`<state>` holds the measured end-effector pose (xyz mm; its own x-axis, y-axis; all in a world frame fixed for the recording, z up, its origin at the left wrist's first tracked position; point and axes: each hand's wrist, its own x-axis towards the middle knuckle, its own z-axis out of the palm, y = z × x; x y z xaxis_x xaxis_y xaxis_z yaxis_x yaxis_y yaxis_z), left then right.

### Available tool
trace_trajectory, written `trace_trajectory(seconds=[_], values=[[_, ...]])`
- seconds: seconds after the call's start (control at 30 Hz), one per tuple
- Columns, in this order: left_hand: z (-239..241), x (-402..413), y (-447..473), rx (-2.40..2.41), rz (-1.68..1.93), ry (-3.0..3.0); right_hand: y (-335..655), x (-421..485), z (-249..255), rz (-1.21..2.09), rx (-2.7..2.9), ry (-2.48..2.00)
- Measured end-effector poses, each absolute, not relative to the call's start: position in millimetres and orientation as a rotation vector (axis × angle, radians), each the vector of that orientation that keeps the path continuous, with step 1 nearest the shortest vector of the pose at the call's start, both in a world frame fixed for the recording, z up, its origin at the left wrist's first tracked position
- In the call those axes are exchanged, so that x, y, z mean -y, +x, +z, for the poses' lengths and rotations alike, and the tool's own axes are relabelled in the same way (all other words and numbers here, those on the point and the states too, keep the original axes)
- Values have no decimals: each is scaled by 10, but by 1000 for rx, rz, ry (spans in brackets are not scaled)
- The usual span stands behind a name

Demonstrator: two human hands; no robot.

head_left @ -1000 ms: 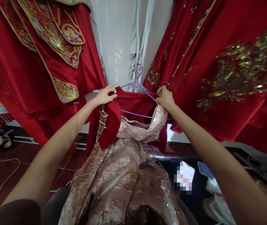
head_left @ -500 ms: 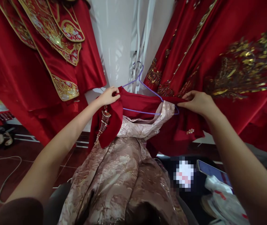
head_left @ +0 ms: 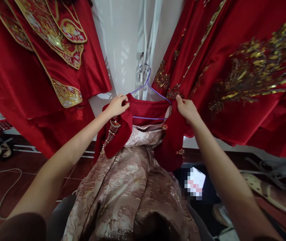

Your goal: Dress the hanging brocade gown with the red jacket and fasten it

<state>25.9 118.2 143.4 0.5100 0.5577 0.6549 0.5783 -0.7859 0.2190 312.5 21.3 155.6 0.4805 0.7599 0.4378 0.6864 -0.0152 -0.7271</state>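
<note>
A pale pink-gold brocade dress [head_left: 127, 180] hangs on a purple wire hanger [head_left: 149, 118], its skirt spread toward me. Over the dress's shoulders lies a dark red jacket [head_left: 170, 144] with a beaded tassel [head_left: 113, 130] on its left front and small gold ornaments on its right front. My left hand [head_left: 119, 105] is closed on the jacket's left shoulder. With thumb and fingers, my right hand [head_left: 186, 108] grips the right shoulder beside the hanger's arm. The dress strap on the right is mostly covered by the red cloth.
Red gowns with gold embroidery hang at the left [head_left: 65, 67] and right [head_left: 258, 83]. A white metal stand [head_left: 145, 43] rises between them. Shoes [head_left: 2, 149] and a pale cable [head_left: 9, 194] lie on the floor at left. A beige clog [head_left: 268, 192] lies at right.
My right hand has moved inward to the left, bringing the jacket's right side over the hanger and the pale strap. My left hand has stayed on the left shoulder.
</note>
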Motion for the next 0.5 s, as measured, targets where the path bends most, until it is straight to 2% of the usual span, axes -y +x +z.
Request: trace_trajectory(seconds=[0.07, 0.27, 0.4, 0.5], values=[[1415, -1188, 265, 1034, -1161, -2685, 2882, -312, 1550, -16, 1296, -1671], [1412, -1196, 243, 1041, -1131, -2673, 2186, -238, 1239, -47, 1713, -1404], [1359, -1095, 259, 1104, -1218, -2546, 2254, -160, 1052, -122, 1602, -1412], [1308, -942, 243, 1154, -1341, -2444, 2422, -187, 979, -6, 1407, -1277]])
